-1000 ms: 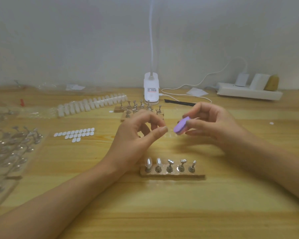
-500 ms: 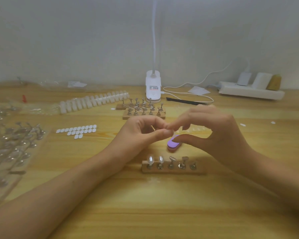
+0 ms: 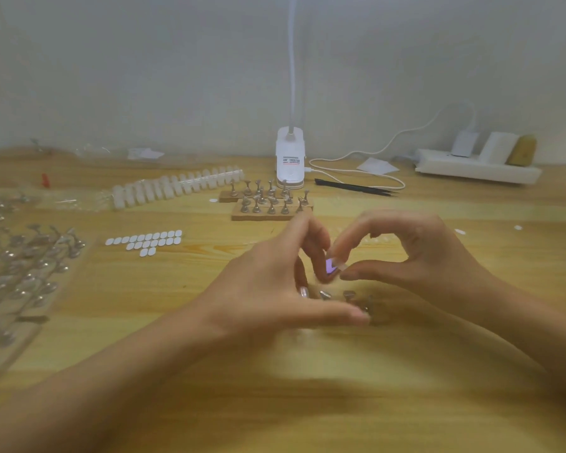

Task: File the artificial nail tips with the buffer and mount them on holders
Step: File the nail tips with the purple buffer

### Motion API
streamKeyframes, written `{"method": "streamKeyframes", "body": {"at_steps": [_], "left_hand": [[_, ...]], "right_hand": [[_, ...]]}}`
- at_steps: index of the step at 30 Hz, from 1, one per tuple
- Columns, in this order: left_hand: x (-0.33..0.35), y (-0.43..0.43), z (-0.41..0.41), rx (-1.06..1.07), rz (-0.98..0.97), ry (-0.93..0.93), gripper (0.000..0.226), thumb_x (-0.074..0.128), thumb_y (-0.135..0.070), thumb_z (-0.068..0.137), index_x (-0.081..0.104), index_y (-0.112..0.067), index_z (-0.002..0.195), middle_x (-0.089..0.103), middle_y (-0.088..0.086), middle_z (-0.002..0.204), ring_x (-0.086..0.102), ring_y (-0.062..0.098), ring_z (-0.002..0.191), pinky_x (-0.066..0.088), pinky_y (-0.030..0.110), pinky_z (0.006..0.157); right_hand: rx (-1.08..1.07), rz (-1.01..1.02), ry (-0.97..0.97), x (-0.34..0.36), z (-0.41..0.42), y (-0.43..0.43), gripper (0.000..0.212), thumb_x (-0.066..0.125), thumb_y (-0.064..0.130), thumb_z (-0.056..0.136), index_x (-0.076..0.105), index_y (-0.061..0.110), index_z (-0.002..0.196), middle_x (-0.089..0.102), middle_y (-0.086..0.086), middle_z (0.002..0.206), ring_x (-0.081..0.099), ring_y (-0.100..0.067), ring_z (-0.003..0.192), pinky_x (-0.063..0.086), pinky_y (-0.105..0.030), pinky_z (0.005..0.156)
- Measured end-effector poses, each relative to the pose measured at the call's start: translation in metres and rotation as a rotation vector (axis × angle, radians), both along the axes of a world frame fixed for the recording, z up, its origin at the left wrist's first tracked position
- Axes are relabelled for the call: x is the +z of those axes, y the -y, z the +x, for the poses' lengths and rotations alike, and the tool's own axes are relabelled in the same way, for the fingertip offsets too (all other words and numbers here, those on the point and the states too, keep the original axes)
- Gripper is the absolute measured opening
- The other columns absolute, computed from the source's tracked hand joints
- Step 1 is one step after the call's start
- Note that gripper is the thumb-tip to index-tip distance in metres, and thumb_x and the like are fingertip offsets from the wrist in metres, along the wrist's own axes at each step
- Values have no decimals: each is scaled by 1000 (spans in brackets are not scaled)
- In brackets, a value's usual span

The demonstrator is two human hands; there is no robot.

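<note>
My right hand (image 3: 422, 256) pinches a small clear nail tip (image 3: 340, 265) between index finger and thumb. Just behind the tip, the purple buffer (image 3: 330, 267) lies on the table, mostly hidden by fingers. My left hand (image 3: 268, 289) is blurred, its fingers loosely curled beside the buffer and its thumb stretched straight over the near wooden holder strip (image 3: 348, 295). That strip is partly hidden; one holder on its left carries a mounted nail tip (image 3: 304, 291), and the bare metal heads to the right show between my hands.
Two more wooden holder strips (image 3: 272, 206) stand behind my hands. A row of nail tips (image 3: 177, 188) and white adhesive dots (image 3: 147, 241) lie at the left, loose metal holders in plastic (image 3: 23, 273) further left. Lamp base (image 3: 290, 165), black tool (image 3: 353, 188) and power strip (image 3: 477, 170) sit at the back.
The right hand set the purple buffer down and took the nail tip from the left hand's pinch. The left hand dropped lower, thumb now over the near holder strip.
</note>
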State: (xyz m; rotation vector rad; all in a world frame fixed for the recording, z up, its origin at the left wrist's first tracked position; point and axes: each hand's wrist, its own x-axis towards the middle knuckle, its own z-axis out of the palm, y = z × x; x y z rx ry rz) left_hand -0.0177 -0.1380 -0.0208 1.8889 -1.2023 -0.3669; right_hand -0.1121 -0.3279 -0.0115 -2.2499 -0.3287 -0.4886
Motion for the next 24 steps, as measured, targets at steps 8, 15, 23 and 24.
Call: {"method": "streamKeyframes", "body": {"at_steps": [8,15,23,24], "left_hand": [[-11,2,-6,19,-65,-41,46,86,-23,72,55,-31,104,68,-10,87,63,13,73,50,26,64],[-13,2,-5,83,-143,-18,43,83,-9,73,56,-28,101,68,-5,75,64,8,70,39,8,56],[-13,2,-6,122,-213,-36,53,86,-8,71,59,-27,113,63,-9,62,49,-6,47,37,6,51],[-13,2,-6,124,-210,-33,54,85,-7,72,59,-27,115,62,-11,62,49,-5,47,37,5,52]], "right_hand": [[-16,-83,-136,10,-5,-9,16,86,22,73,76,22,85,71,15,84,62,-13,90,41,-21,78],[-61,-88,-159,7,-8,-20,21,87,9,72,75,21,84,74,14,80,66,-3,85,39,-11,73],[-117,20,-102,-9,-7,-24,17,81,21,78,71,30,89,73,11,84,68,-11,87,42,-20,76],[-122,23,-89,-11,-7,-24,15,79,24,77,71,30,89,72,11,85,67,-12,88,41,-19,77]]}}
